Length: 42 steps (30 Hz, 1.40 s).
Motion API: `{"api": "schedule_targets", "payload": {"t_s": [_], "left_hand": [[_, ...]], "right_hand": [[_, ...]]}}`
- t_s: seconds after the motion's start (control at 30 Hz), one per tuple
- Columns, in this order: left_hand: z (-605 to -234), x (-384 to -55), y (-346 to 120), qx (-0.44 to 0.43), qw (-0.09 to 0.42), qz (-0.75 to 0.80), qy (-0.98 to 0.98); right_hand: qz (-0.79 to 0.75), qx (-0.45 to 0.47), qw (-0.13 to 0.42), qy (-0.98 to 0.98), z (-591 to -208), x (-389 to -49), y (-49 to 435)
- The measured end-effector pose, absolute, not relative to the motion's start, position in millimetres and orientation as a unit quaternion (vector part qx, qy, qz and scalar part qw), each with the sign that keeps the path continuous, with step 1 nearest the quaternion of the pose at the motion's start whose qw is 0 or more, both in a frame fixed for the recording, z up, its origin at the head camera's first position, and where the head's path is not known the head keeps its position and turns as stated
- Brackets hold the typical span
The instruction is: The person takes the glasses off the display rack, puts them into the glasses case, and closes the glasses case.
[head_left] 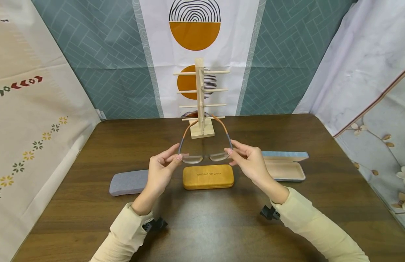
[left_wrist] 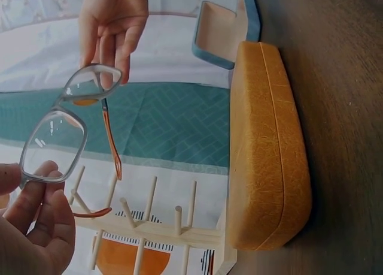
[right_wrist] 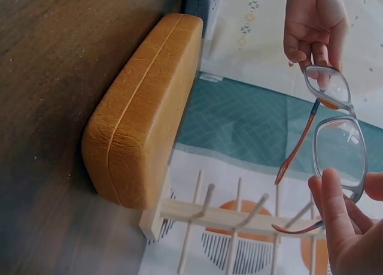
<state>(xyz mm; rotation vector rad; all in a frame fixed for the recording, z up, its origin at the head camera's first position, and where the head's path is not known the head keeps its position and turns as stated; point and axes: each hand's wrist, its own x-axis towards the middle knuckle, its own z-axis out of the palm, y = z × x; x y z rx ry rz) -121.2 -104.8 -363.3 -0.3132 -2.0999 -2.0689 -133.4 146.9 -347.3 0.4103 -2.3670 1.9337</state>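
A pair of eyeglasses [head_left: 219, 156] with a grey frame and orange-tipped temples is held up over the table, temples unfolded and pointing toward the rack. My left hand [head_left: 161, 169] pinches the left hinge corner between thumb and fingers. At the opposite corner, my right hand [head_left: 249, 160] pinches the frame the same way. Both wrist views show the clear lenses [left_wrist: 55, 144] and each hand at its end of the frame [right_wrist: 362, 152]. Just below the eyeglasses lies a closed mustard-yellow glasses case [head_left: 208, 177] with printed lettering.
Behind the eyeglasses stands a wooden display rack [head_left: 200, 98] with several pegs and no glasses on it. A closed grey-blue case [head_left: 128, 182] lies beside my left hand. An opened light-blue case [head_left: 285, 170] with a beige lining sits right of my right hand. Curtains [head_left: 277, 54] hang behind the table.
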Motion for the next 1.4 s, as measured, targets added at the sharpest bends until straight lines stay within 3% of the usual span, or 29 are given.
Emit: {"api": "schedule_targets", "payload": {"t_s": [1.4], "left_hand": [[-381, -112, -111, -0.125, 0.041, -0.667, -0.733]], "right_hand": [[0.632, 0.13, 0.002, -0.764, -370, -127, 150]]}}
